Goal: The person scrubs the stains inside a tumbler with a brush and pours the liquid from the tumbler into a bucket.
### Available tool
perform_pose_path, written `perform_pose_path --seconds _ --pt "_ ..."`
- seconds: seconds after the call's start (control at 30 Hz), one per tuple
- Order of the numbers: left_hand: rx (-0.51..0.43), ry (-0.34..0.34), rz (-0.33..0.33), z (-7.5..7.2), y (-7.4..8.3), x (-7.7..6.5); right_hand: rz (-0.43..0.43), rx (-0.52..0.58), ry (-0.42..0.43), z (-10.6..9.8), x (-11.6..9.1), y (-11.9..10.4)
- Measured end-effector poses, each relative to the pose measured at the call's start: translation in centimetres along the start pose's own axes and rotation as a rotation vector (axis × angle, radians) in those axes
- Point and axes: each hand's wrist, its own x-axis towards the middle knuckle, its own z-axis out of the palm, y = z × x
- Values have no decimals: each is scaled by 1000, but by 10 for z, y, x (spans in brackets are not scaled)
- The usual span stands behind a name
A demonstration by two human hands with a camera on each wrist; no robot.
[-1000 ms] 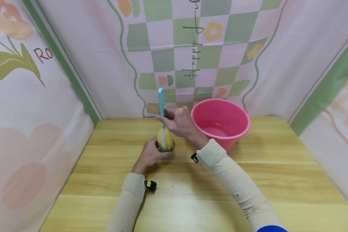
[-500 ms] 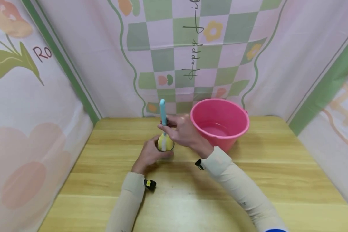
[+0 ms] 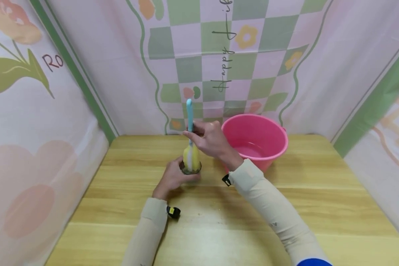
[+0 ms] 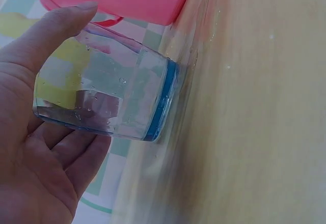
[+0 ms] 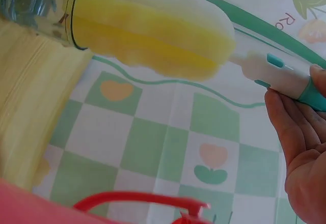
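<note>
A person's left hand (image 3: 171, 178) wraps round a small clear drinking glass with a blue band at its base (image 4: 109, 98), which stands on the pale wooden table (image 3: 286, 207) just to the left of a round pink plastic bucket (image 3: 254, 140). The thumb lies along the glass's far side and the fingers curl beneath it, as the left wrist view shows. The right hand (image 3: 208, 138), raised above the glass and beside the bucket's near-left rim, grips the handle of a long turquoise-and-white bottle brush with a yellow sponge head (image 3: 190, 147). The brush stands nearly upright; its sponge head is partly inside the glass's mouth, most of it showing above the rim in the right wrist view (image 5: 153, 40). Both arms wear cream sleeves. Behind the bucket hangs a pink and green chequered cloth backdrop printed with flowers (image 3: 219, 59), closing in the table's far side; similar printed cloth flanks the table to either side of the bucket.
</note>
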Motion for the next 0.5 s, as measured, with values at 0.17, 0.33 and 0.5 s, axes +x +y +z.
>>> perform_pose_path --seconds 0.17,0.33,0.5 --pt "24 0 -1 1 -1 0 9 -17 -32 11 0 2" --pt "53 9 -2 1 -1 0 24 -37 -62 19 -5 -1" --pt "61 15 9 1 0 1 5 -22 -86 15 -12 -8"
